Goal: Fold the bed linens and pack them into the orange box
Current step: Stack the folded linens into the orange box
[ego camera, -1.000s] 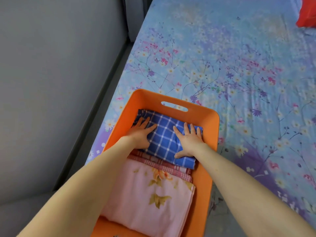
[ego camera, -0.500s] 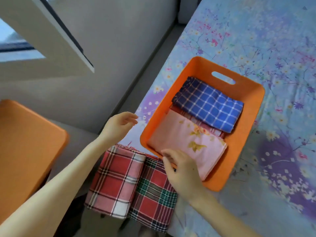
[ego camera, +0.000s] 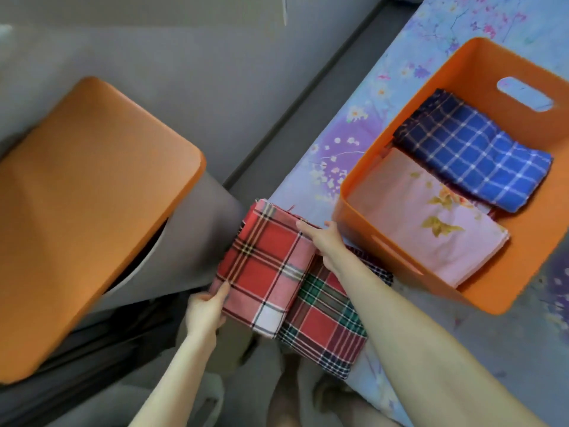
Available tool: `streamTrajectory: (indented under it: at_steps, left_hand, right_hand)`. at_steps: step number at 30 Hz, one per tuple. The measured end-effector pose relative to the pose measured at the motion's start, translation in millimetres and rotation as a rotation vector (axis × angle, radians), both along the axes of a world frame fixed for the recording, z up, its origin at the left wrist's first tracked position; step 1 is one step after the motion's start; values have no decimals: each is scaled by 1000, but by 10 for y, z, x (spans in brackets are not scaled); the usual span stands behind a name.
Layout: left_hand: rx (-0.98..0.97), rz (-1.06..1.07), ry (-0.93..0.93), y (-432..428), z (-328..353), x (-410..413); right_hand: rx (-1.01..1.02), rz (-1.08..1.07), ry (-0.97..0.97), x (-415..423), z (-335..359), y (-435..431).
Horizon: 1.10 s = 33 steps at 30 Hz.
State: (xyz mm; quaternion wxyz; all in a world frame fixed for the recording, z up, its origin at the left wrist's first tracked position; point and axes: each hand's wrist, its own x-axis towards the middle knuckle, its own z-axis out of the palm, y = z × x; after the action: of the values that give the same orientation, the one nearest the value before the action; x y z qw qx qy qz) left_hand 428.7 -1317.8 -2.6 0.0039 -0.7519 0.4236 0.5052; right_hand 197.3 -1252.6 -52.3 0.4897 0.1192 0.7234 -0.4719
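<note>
L hand (ego camera: 204, 309) grips near corner of red plaid linen (ego camera: 264, 266); R hand (ego camera: 327, 245) holds far edge. Orange box (ego camera: 357, 180) just right of R hand.

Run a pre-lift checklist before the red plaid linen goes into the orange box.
1. Left hand grips the near corner of the red plaid linen: ok.
2. Right hand secure on its far edge: cannot tell, fingertips hidden.
3. Red plaid linen folded flat: ok.
4. Orange box has room above the pink floral linen: ok.
5. Green plaid linen clear of the lift: cannot tell, the edges overlap.
</note>
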Motion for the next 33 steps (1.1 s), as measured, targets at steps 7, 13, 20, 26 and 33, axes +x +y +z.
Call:
streamTrajectory:
  at_steps: [7, 13, 20, 26, 33]
  left_hand:
    - [628, 668, 510, 409, -299, 188]
    - [478, 695, 551, 283, -99, 363]
    - [166, 162, 719, 58, 1035, -148]
    - [-174, -333, 848, 85, 1749, -1592]
    - [-507, -995, 336, 186, 1364, -2977]
  right_hand:
    - [57, 80, 180, 379, 250, -16]
    - [42, 215, 285, 715, 986, 417]
    - [-200, 146, 487, 401, 2205, 1085]
    - [-73, -157, 652, -465, 2480, 1693]
    - [296, -261, 561, -729, 1797, 1908]
